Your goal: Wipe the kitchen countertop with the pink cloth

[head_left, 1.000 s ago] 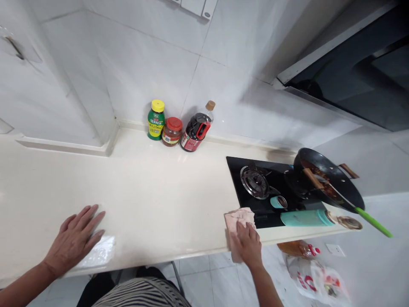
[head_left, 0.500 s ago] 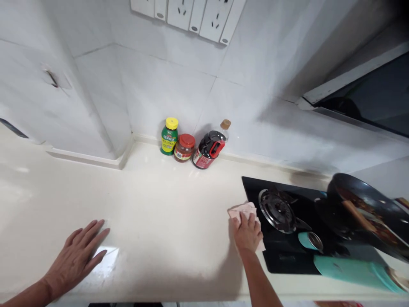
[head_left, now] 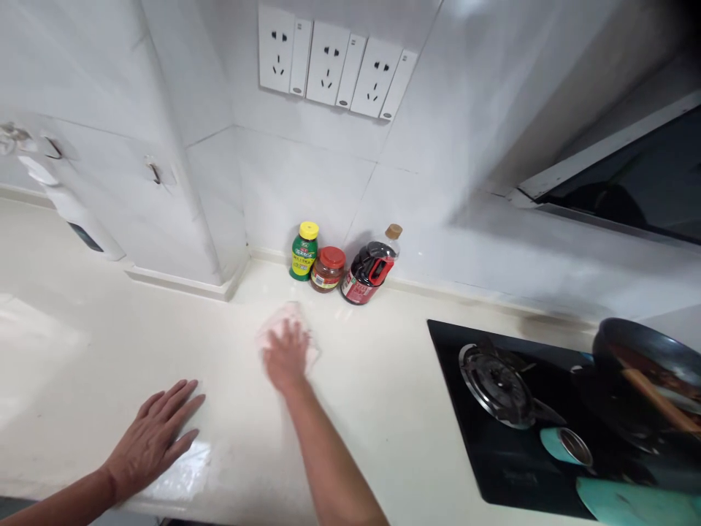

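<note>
I have my left hand [head_left: 156, 438] lying flat near the front edge of the counter [head_left: 383, 380], fingers spread and holding nothing, bracing me. Farther in, my right hand [head_left: 285, 358] presses the cloth [head_left: 290, 325] onto the counter, fingers laid over it. I judge this is mid-wipe; the next stroke calls for steady pressure, stopping short of the jars [head_left: 318, 259] by the wall. The cloth looks pale pink, crumpled and blurred.
</note>
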### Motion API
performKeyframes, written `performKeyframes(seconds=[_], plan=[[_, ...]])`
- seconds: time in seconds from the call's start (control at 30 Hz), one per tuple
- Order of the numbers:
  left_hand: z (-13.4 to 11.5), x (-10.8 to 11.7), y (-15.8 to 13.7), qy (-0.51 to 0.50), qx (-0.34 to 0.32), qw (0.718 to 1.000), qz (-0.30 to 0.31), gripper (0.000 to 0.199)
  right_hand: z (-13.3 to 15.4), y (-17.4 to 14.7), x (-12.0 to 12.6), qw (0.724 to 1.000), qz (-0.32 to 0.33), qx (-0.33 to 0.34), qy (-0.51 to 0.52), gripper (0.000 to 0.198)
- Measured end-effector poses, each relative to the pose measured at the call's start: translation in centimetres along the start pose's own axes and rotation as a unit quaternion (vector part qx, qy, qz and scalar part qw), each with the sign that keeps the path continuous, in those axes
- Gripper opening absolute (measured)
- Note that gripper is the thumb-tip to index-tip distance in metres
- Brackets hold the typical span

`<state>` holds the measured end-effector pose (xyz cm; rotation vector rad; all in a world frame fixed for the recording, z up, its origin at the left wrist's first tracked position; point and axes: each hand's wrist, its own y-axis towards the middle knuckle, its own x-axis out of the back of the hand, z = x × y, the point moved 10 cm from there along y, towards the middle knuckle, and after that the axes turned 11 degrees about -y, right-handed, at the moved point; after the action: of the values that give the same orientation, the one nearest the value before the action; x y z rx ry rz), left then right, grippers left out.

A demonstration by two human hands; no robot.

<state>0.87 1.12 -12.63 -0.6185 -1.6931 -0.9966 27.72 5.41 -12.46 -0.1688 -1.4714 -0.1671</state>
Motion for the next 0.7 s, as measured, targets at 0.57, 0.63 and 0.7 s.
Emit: performKeyframes(seconds=[0.57,0.63,0.7], plan=[[0.3,-0.9,-0.4,-0.014,0.017,1.000,0.016,0.057,-35.4,-27.0,1.1,0.904,0.016,-0.412,-0.115,0.071],[0.3,-1.1,-0.4,-0.016,0.018,1.000,0.019,0.057,-36.6,-30.4,0.9,0.889,0.009,-0.442,-0.124,0.071],[0.2,-1.3,-0.4,-0.020,0.020,0.999,0.023,0.057,-35.1,-31.1,1.2,0.878,-0.035,-0.456,-0.144,0.063]])
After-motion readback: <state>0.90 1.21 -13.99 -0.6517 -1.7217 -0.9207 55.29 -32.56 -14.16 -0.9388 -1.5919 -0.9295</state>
